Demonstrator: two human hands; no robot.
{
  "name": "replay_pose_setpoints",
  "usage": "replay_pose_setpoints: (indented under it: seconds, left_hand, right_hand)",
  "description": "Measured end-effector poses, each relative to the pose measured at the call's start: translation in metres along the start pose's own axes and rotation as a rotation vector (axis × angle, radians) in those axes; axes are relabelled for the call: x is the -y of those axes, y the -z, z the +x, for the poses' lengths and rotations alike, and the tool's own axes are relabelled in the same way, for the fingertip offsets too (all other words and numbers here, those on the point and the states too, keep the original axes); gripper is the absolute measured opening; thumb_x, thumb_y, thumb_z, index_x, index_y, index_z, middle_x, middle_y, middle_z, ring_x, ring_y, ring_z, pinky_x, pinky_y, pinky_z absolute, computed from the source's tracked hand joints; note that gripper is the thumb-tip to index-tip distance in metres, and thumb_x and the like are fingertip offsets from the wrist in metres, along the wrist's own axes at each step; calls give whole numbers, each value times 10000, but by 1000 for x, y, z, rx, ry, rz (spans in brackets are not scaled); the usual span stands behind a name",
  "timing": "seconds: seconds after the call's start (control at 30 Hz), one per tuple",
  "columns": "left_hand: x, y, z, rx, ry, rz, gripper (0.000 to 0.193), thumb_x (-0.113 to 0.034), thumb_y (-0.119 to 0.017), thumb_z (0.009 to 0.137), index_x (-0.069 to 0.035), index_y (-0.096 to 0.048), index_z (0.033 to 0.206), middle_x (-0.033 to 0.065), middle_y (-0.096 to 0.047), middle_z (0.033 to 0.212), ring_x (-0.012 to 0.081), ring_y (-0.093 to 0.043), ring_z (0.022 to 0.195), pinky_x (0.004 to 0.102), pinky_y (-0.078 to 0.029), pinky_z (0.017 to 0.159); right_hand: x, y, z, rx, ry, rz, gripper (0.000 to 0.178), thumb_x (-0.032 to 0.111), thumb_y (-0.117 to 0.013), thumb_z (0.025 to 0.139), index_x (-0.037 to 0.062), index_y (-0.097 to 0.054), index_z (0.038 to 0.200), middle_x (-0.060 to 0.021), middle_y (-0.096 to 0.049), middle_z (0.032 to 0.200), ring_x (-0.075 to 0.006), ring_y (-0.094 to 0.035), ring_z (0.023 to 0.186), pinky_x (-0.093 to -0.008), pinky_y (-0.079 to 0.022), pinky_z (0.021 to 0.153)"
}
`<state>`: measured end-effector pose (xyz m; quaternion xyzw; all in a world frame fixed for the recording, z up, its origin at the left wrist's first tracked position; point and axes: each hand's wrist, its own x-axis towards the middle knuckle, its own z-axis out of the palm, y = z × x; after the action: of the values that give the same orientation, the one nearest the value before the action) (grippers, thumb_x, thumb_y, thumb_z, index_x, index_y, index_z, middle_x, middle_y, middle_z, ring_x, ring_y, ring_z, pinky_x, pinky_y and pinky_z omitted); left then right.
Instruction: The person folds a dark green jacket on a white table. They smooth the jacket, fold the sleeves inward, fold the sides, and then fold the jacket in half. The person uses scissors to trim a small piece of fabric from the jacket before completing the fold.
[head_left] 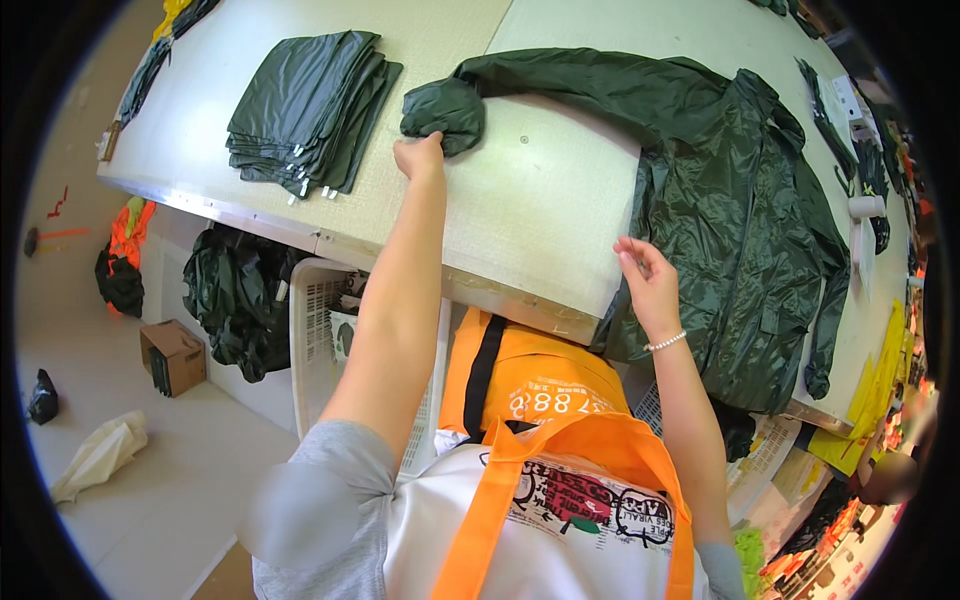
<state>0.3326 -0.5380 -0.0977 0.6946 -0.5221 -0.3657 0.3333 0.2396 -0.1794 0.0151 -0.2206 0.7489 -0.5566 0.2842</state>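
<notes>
A dark green, shiny jacket lies spread on the right of the table, front zip showing. One sleeve stretches left across the tabletop to a rounded, bunched end. My left hand grips the lower edge of that bunch, its fingers partly hidden by fabric. Beside the jacket's left edge, my right hand has thumb and fingertips brought together in a pinch; anything between them is too small to make out. A beaded bracelet circles that wrist.
A stack of folded dark green garments sits at the left of the pale table. Below the table edge are a white plastic basket, hanging dark fabric and a cardboard box. My orange apron touches the front.
</notes>
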Motion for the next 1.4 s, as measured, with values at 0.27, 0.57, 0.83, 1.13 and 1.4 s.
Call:
replay_pose_setpoints:
  seconds: [0.27, 0.57, 0.83, 1.13, 1.4]
  left_hand:
    - [-74, 36, -150, 206, -1076, -164, 169, 47, -583, 658, -37, -611, 802, 96, -554, 847, 295, -496, 854, 370, -407, 772]
    - [-60, 131, -258, 747, -1167, -270, 251, 141, -526, 596, -27, -579, 775, 87, -571, 864, 238, -525, 788, 301, -432, 699]
    - [-73, 143, -264, 1011, -895, -305, 304, 112, -564, 687, -11, -652, 951, 99, -635, 930, 181, -602, 832, 260, -478, 709]
    - [-93, 131, -297, 1012, -1123, -265, 300, 92, -628, 686, -39, -668, 952, 90, -642, 876, 216, -595, 758, 294, -483, 644]
    - [-95, 121, -300, 1196, -1127, -260, 252, 78, -612, 688, -43, -677, 899, 78, -625, 798, 213, -569, 704, 294, -456, 639]
  right_hand:
    - [29, 29, -14, -113, -62, 169, 292, 48, -570, 896, -4, -556, 1183, -80, -626, 1072, -113, -570, 1001, -227, -441, 865]
    - [60, 40, -18, 130, 206, 290, 496, -93, -566, 822, 46, -473, 1288, -43, -548, 1217, -39, -514, 906, -166, -413, 739]
    - [51, 51, -49, -494, 201, 222, 283, 14, -665, 824, -8, -547, 1080, -15, -562, 949, -4, -444, 662, -145, -364, 559]
    - [92, 66, -84, -96, 347, -301, 196, -38, -696, 739, 0, -640, 922, -22, -528, 784, -64, -414, 572, -210, -336, 497]
    - [81, 101, -81, 78, 111, -150, 109, 28, -629, 829, -17, -530, 826, -12, -449, 777, -75, -382, 621, -208, -352, 580]
